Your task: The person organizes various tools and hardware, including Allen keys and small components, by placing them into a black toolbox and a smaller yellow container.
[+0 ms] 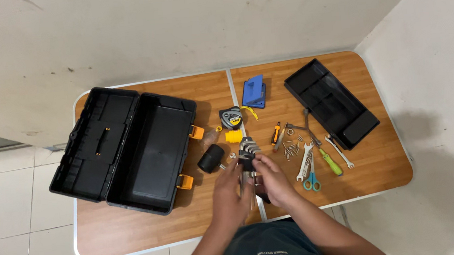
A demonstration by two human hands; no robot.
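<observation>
Both hands meet over the near middle of a wooden folding table. My left hand and my right hand together hold a set of metal hex keys in a black holder, the keys fanned out away from me. Just left of the hands a black rubber mallet head lies on its side. A small yellow block and a tape measure lie just beyond the keys.
An open black toolbox with orange latches fills the table's left half. A black tray lies at the far right, a blue case at the back. Wrenches, screwdrivers, scissors and several loose screws lie at my right.
</observation>
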